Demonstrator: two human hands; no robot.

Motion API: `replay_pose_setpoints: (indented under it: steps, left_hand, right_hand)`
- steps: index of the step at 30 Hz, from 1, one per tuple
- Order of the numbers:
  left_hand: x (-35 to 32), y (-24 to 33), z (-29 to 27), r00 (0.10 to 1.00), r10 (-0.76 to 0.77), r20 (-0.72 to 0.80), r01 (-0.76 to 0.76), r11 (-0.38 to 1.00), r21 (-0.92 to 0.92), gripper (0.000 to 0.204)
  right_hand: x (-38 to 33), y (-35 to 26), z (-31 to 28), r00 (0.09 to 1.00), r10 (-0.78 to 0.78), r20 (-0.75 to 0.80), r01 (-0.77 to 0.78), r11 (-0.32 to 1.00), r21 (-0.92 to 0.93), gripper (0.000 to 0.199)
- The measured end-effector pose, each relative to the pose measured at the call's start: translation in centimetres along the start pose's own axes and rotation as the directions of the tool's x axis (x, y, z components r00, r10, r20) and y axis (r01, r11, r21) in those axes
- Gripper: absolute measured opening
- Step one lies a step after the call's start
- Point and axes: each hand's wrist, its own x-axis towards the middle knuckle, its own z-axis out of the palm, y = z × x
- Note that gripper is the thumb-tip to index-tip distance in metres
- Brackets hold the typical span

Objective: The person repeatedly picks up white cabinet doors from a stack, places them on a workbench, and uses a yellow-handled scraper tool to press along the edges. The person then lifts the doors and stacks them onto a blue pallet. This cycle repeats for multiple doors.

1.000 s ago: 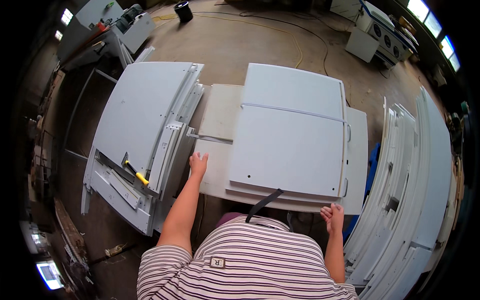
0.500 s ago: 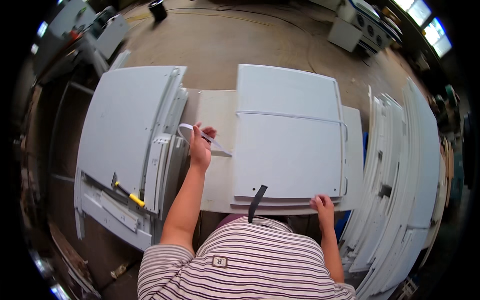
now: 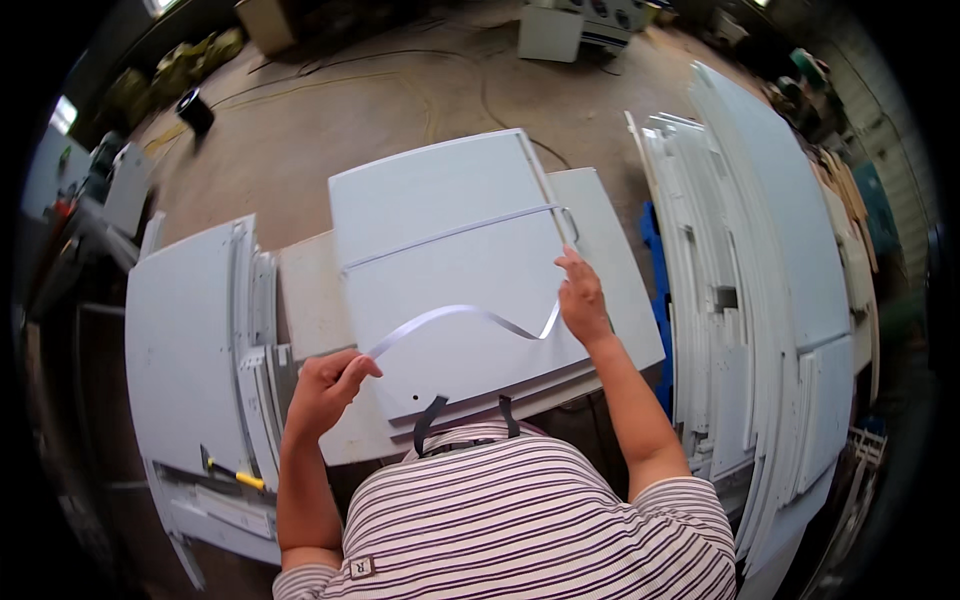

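A thin, flat white strap (image 3: 465, 309) bends in a wave between my two hands, over a stack of white panels (image 3: 480, 275). At the stack's near left corner, my left hand (image 3: 328, 390) is closed on one end of it. My right hand (image 3: 583, 297) holds the other end above the stack's right side; its fingertips come close to a loop at the edge. A second pale strap (image 3: 450, 238) lies tight across the top panel, farther from me. The lower panels sit on a wide pale board (image 3: 600, 225).
At left stands another stack of white panels (image 3: 185, 345), with a yellow-handled tool (image 3: 235, 474) near its front. Long white boards (image 3: 790, 230) lean in a pile on the right. A black bin (image 3: 195, 112) and cables lie on the floor beyond.
My view has turned right. My right hand rose from the near edge to the stack's right side and took hold of the strap. My left hand came down nearer to me, the strap stretching between both.
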Motion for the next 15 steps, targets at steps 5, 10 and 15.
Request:
replay_pose_setpoints:
  steps: [5, 10, 15]
  left_hand:
    - [1.2, 3.1, 2.5, 0.979, 0.062, 0.193, -0.1, 0.977, 0.191, 0.024]
    - [1.8, 4.3, 0.5, 0.998, 0.006, -0.06, -0.001, 0.996, 0.095, 0.024]
    - [1.6, 5.0, 1.6, 0.997, -0.014, -0.081, 0.019, 0.998, 0.063, 0.026]
  right_hand:
    - [-1.4, -6.8, -2.1, 0.963, -0.17, 0.211, 0.037, 0.854, 0.52, 0.038]
    - [-0.8, -2.7, 0.7, 0.924, -0.312, 0.219, 0.265, 0.939, 0.219, 0.046]
    - [0.7, -2.3, -1.1, 0.935, -0.303, 0.183, 0.269, 0.944, 0.188, 0.049]
